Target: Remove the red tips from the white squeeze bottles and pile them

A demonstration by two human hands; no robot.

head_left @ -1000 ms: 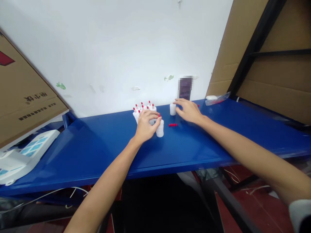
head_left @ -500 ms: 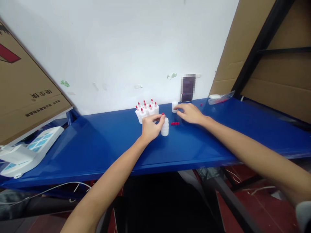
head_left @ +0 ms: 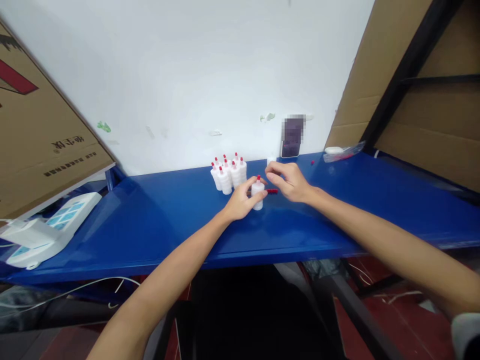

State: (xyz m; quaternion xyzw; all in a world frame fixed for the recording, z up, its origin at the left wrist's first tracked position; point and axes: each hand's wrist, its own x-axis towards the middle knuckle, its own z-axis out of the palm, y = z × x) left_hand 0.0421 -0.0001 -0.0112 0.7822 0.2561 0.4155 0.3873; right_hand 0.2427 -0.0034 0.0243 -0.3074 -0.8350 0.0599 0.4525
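On the blue table (head_left: 157,225) my left hand (head_left: 242,200) is wrapped round a small white bottle (head_left: 258,194) with a red cap, standing upright. My right hand (head_left: 288,181) hovers just right of the bottle with its fingers curled, close to a short row of loose red caps (head_left: 272,191); I cannot make out whether it pinches one. A cluster of several capped white bottles (head_left: 228,172) stands behind my left hand. An uncapped white bottle (head_left: 270,161) peeks out behind my right hand.
A phone (head_left: 292,142) leans on the white wall. A clear bag with a white lid (head_left: 339,151) lies at the far right. One stray red cap (head_left: 312,162) sits near it. A white scale (head_left: 45,230) rests at the left, below a cardboard box (head_left: 37,130).
My left hand set the red cap on the bottle and now grips the bottle's body. My right hand drew back from the uncapped bottle toward the loose red caps.
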